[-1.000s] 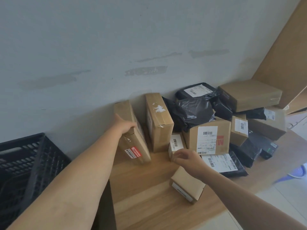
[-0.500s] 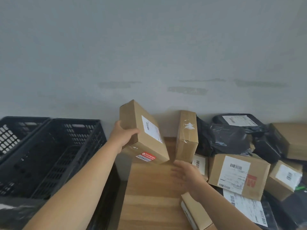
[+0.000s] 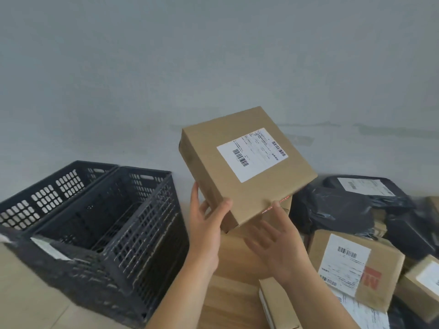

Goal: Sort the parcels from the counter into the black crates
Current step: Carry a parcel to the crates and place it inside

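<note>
Both hands lift a cardboard box (image 3: 247, 167) at frame centre: left hand (image 3: 209, 224) grips its lower corner, right hand (image 3: 275, 241) spread flat beneath. Stiff and apparently light, it suits edge holds. Black crates (image 3: 99, 217) wait lower left, beside the counter (image 3: 228, 302).

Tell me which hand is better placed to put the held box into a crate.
Left. The left hand already grips the box and is nearer the crates; the right hand only touches its underside with open fingers.
</note>
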